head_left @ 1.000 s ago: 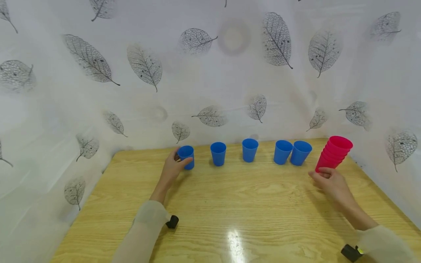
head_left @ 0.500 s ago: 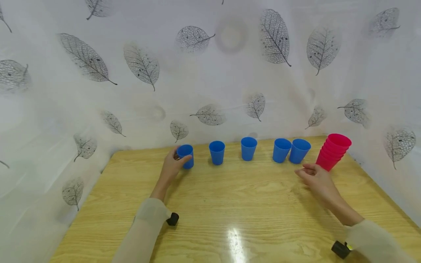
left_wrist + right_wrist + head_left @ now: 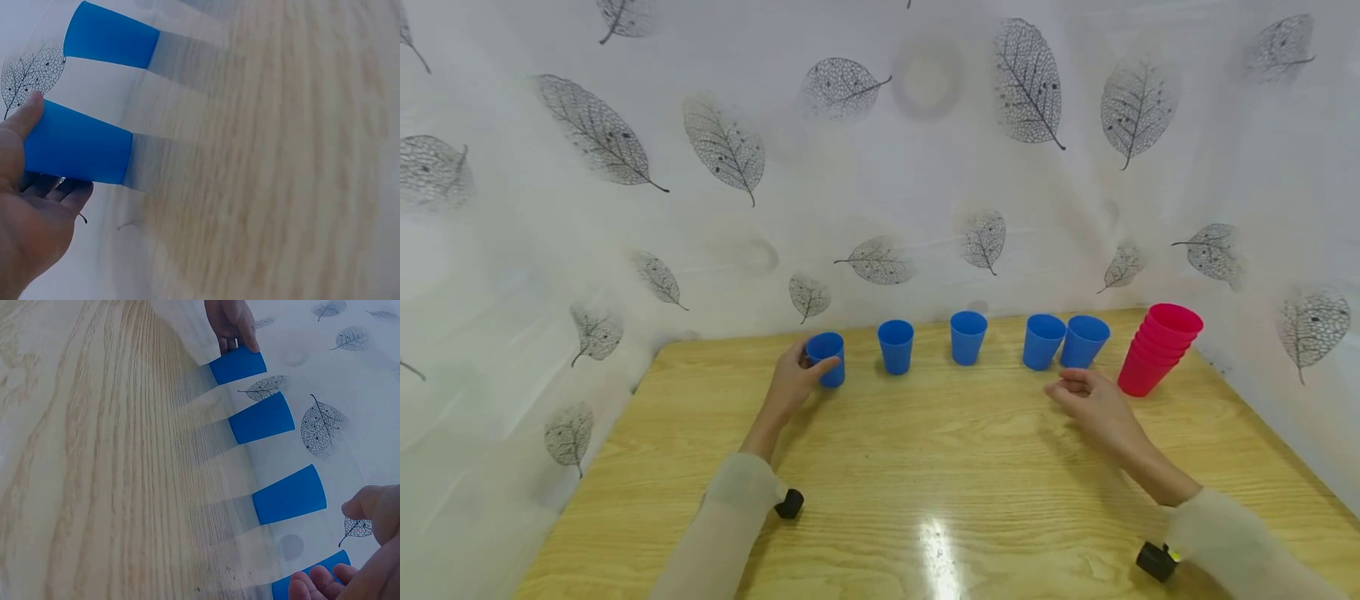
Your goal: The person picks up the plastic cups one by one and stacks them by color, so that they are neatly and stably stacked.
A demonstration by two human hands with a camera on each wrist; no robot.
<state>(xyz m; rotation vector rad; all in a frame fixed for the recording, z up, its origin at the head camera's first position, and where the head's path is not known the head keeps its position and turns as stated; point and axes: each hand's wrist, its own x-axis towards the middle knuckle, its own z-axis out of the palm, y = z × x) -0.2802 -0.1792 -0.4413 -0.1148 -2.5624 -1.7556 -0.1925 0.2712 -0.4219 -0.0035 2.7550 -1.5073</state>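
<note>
Tabletop (image 3: 865, 467): light yellow wood grain running mostly side to side, with a white glare streak (image 3: 938, 558) toward the near edge; the wrist views show soft gray shadows beside the blue cups.
Backdrop sheet (image 3: 850, 183): white and slightly creased, printed with gray-black skeleton leaves (image 3: 1030, 81); it rises behind the tabletop and along both sides, with faint round marks between the leaves.
Leftmost blue cup (image 3: 832, 367): upright near the tabletop's back left corner, within the left hand.
Left hand (image 3: 792, 383): grips that cup, thumb on 1 side and fingers on the other.
Other blue cups: 4 upright along the back edge, the second (image 3: 896, 348) and third (image 3: 968, 340) spaced apart, the fourth (image 3: 1041, 343) and fifth (image 3: 1084, 342) side by side.
Right hand (image 3: 1097, 408): holds nothing, fingers loosely bent and thumb apart, just in front of the fifth cup; contact cannot be told.
Red cup stack (image 3: 1159, 350): several nested, mouths up, at the back right.
Sleeves: 2, pale, each with a black device (image 3: 789, 503) at the wrist.
</note>
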